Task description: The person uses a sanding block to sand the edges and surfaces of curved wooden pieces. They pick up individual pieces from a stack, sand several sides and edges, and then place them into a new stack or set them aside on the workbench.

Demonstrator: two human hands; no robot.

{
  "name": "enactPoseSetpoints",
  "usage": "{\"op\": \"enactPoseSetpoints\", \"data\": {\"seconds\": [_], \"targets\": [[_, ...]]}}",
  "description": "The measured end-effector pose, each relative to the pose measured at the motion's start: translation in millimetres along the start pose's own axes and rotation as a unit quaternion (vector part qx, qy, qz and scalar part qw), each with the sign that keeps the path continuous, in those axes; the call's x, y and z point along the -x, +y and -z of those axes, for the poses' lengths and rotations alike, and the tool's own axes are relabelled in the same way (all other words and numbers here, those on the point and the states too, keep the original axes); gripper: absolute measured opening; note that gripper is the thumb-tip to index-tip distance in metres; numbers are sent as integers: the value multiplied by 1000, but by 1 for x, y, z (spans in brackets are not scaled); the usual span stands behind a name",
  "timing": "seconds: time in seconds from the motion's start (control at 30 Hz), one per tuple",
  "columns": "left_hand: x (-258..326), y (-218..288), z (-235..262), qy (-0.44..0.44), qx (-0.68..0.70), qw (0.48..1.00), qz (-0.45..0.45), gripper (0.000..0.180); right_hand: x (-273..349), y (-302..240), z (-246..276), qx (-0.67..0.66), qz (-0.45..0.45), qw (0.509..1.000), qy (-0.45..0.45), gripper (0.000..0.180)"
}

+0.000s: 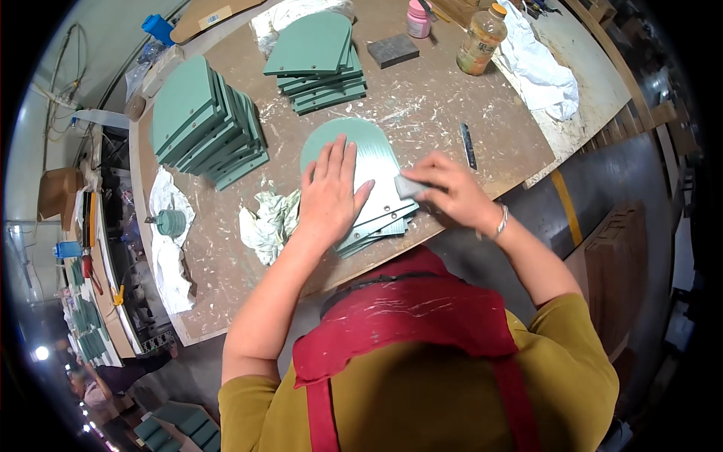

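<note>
1. Green arch-shaped panel [361,154] tops a small stack at the bench [422,98] near edge, rounded end pointing away.
2. Right hand [452,192], grip closed on a grey sanding block [410,186], works its right edge.
3. Left hand [329,197] lies flat, fingers spread, pinning it.
4. Crumpled rag [267,222] just left.

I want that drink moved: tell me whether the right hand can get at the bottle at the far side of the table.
Probably yes. The right hand grips a small grey block, but bare tabletop lies between it and the bottle.
</note>
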State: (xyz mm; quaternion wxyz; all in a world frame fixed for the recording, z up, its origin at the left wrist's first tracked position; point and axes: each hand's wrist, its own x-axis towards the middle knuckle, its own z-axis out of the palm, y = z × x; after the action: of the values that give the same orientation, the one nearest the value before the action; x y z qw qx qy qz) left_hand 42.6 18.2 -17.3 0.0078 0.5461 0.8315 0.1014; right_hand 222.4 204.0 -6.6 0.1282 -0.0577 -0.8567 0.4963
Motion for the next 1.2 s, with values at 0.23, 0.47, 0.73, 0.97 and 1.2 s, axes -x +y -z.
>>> {"op": "enactPoseSetpoints", "data": {"seconds": [0.23,0.47,0.73,0.97,1.2], "targets": [[-13,-7,20,-20,19,999,-30,63,64,-30,-7,-2,-49,994,93,39],[-21,-36,-3,53,-39,985,-161,60,74,-52,-45,49,-109,965,233,40],[-28,-16,15,-13,-33,989,-141,68,42,-76,-111,194,4,953,233,44],[-27,-26,-11,88,-10,984,-154,71,32,-84,-145,250,29,956,154,43],[-28,-25,-10,68,-8,986,-152,71,45,-70,-122,313,-59,917,240,44]]}}
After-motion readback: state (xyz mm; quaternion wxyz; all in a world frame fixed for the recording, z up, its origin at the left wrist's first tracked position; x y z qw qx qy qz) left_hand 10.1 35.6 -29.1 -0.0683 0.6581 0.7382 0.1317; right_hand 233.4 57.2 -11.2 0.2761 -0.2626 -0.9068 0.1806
